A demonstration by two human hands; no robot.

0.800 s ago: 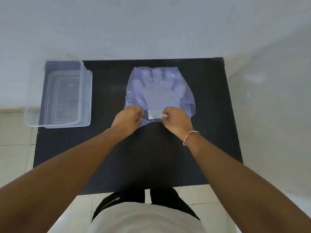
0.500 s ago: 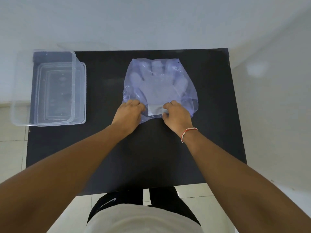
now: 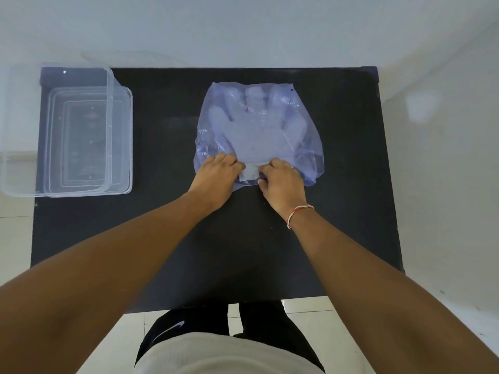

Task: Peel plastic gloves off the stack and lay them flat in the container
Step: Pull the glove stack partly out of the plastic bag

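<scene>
Both hands have crept closer together, my left hand (image 3: pixel 216 175) and right hand (image 3: pixel 280 179) pinching the translucent bluish plastic glove stack (image 3: pixel 259 130) at its cuff; flimsy, slippery film.

Black table (image 3: pixel 351 211), pale wall (image 3: pixel 243 28), white tiled floor (image 3: pixel 16 238)
</scene>
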